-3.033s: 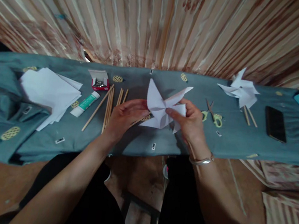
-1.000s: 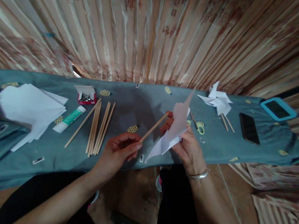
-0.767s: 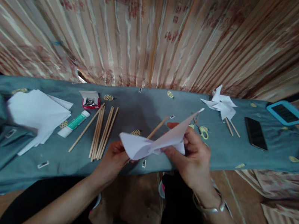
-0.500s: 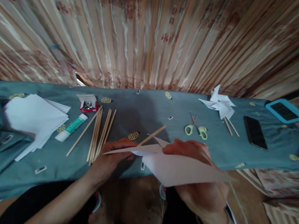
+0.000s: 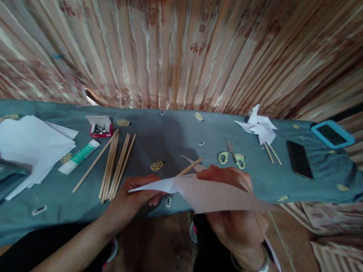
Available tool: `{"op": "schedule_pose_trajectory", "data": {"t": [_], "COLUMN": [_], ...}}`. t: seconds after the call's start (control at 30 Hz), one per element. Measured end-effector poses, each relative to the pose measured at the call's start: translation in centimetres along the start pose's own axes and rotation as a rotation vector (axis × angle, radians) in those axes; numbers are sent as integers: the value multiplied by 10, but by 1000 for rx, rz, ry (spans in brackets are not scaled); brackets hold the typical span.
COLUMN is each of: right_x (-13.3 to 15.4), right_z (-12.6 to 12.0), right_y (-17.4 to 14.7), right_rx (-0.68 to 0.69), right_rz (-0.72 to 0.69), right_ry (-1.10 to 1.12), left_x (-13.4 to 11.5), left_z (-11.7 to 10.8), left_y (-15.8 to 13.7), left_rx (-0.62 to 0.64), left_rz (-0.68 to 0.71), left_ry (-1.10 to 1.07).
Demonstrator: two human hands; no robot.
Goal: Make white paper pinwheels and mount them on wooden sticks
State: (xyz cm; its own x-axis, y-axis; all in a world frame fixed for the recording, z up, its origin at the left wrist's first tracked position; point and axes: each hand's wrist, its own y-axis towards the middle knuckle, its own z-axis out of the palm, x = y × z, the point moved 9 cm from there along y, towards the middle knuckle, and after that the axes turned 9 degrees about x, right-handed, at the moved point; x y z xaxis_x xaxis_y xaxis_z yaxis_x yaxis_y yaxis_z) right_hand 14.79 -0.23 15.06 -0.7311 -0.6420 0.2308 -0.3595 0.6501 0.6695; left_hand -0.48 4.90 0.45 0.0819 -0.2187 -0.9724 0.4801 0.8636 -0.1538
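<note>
A white paper pinwheel [image 5: 216, 196] is held between my two hands above the table's front edge. My left hand [image 5: 133, 197] pinches its left blade, thumb on top and fingers beneath. Around the right side is my right hand [image 5: 235, 209], closed on the pinwheel, its fingers partly covered by the large blade. A wooden stick [image 5: 191, 167] juts up behind the paper; its lower part is hidden, so I cannot tell which hand grips it. Beyond my right hand lie green-handled scissors [image 5: 232, 155], their blades spread.
Left on the cloth-covered table [image 5: 174, 139] are stacked white paper sheets [image 5: 33, 144], a glue stick [image 5: 79, 156], an open red box of pins [image 5: 101, 128] and several wooden sticks [image 5: 116, 167]. To the right are finished-looking pinwheels [image 5: 259, 126], a phone [image 5: 299, 159] and a blue-framed tablet [image 5: 333, 134].
My view has shifted slightly to the right. The pinwheel has turned a little in my hands, and less of the stick shows behind it. Both hands keep their hold.
</note>
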Motion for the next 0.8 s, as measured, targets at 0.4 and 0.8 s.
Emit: {"op": "schedule_pose_trajectory", "data": {"t": [0.4, 0.8], "right_x": [-2, -5], "right_z": [-4, -4], "right_y": [-3, -6], "right_rx": [28, 59], "right_rz": [61, 89], "right_ry": [14, 16], "left_x": [-3, 5], "left_z": [1, -9], "left_y": [0, -1], "left_rx": [-16, -98], "left_rz": [-2, -5], "left_ry": [-37, -92]}}
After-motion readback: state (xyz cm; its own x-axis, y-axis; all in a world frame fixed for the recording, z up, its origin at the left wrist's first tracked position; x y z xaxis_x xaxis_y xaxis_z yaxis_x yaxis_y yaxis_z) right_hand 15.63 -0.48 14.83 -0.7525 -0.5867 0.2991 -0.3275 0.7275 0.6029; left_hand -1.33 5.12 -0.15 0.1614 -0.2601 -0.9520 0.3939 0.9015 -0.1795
